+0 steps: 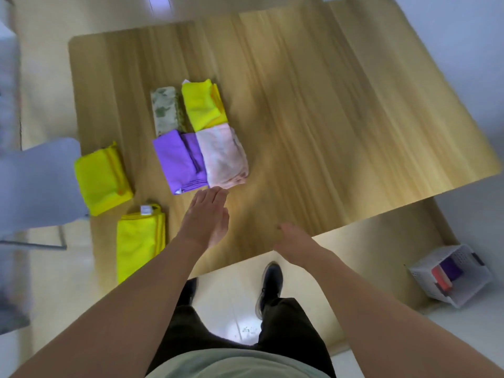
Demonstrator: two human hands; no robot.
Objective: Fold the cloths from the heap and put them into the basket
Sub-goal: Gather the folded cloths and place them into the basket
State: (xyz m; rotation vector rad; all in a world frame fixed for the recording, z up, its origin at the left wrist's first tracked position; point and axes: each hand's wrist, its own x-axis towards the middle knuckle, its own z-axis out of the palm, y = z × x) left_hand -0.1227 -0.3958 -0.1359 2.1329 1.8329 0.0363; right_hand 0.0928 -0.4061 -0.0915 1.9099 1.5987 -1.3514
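Folded cloths lie on the wooden table [327,118]: a purple one [177,159], a pale pink one [223,156], a green-patterned one [165,110] and a yellow one [203,105] packed together. Two more yellow cloths sit at the left edge [102,177] and the near left corner [137,238]. My left hand [207,216] hovers flat, fingers straight, just below the purple and pink cloths, holding nothing. My right hand [293,238] is open and empty over the table's near edge. The white basket [450,274] stands on the floor at the right, with a purple and a red cloth inside.
A pale grey chair seat [35,186] with a metal frame stands at the table's left side. My shoes [270,282] are on the light floor below the table's near edge. A wooden panel runs along the floor beside the basket.
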